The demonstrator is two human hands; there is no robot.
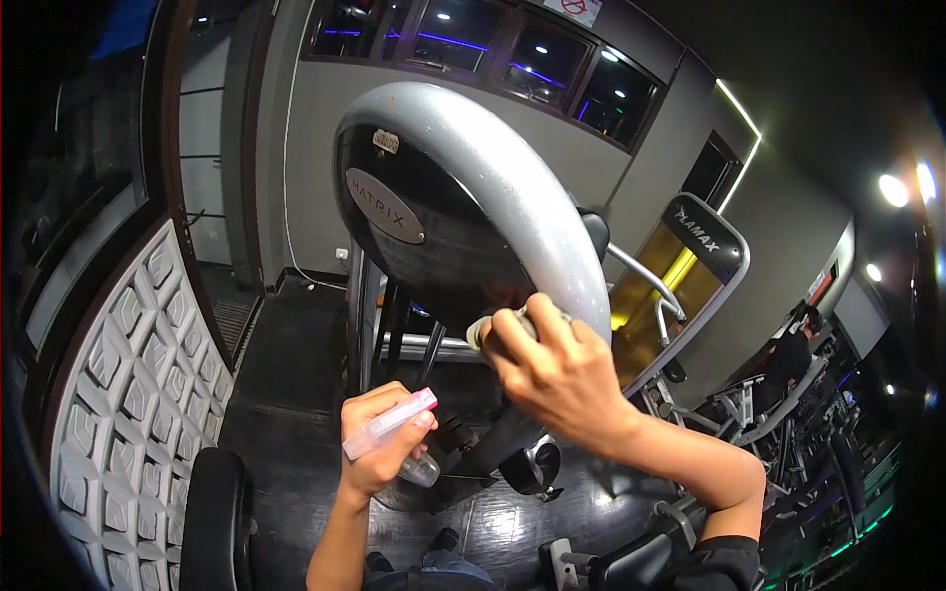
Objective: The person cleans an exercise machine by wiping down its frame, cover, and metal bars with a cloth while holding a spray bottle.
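Observation:
My left hand [372, 463] is closed around a small spray bottle [387, 428] with a pink and clear top. The bottle's clear lower end shows below my fingers. My right hand [562, 374] is bunched over a pale cloth [479, 333], most of it hidden under the fingers. That hand is at the lower part of a Matrix gym machine's cover [463, 227], by the edge where the glossy black panel meets the silver rim [522, 167]. The left hand is lower and to the left, apart from the cover.
A Flamax machine [700, 241] stands behind on the right. Farther right, a person in dark clothes [788, 355] is among other equipment. A white patterned panel [138, 384] and a black pad [214, 522] are at left. Part of a bench [641, 561] is near my right elbow.

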